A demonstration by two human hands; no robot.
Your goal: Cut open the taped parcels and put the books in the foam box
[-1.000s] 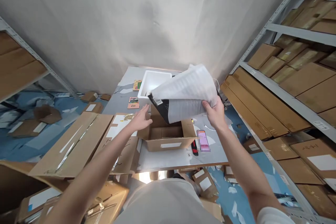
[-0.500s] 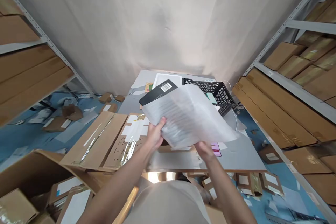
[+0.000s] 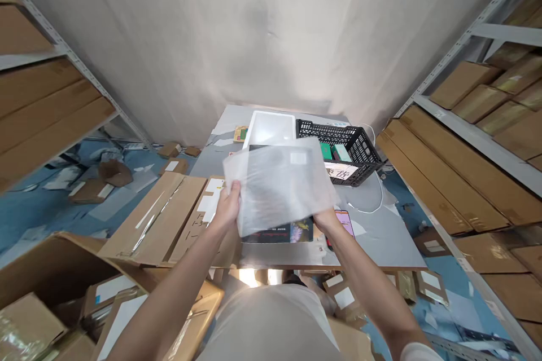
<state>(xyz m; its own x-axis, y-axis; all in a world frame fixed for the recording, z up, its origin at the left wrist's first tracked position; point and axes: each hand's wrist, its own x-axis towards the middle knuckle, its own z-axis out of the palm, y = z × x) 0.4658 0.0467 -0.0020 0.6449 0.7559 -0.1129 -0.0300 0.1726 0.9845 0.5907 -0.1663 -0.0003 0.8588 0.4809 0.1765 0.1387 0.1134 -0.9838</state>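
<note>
A translucent white foam sleeve point(image 3: 322, 175) is stretched between my two hands above the table. A dark flat item shows through it, with a pale label near its upper right. My left hand point(image 3: 228, 204) pinches the sleeve's left edge, thumb on top. At the lower right corner, my right hand point(image 3: 326, 219) is closed on the sleeve, its fingers partly hidden under it. Below the sleeve's lower edge shows a dark printed panel point(image 3: 271, 234) with red lettering and a colourful picture; whether it is the same item as the one inside I cannot tell.
A white tray point(image 3: 249, 130) and a black plastic crate point(image 3: 362, 158) with green boxes stand at the back of the table. A phone point(image 3: 345, 221) lies by my right hand. Taped cartons point(image 3: 156, 217) stand on the left; racks with brown boxes point(image 3: 461, 172) flank both sides.
The sleeve has swung from a slant to nearly level and moved left. The black barcode end that stuck out at its upper left is now covered. The dark printed panel has come into view below.
</note>
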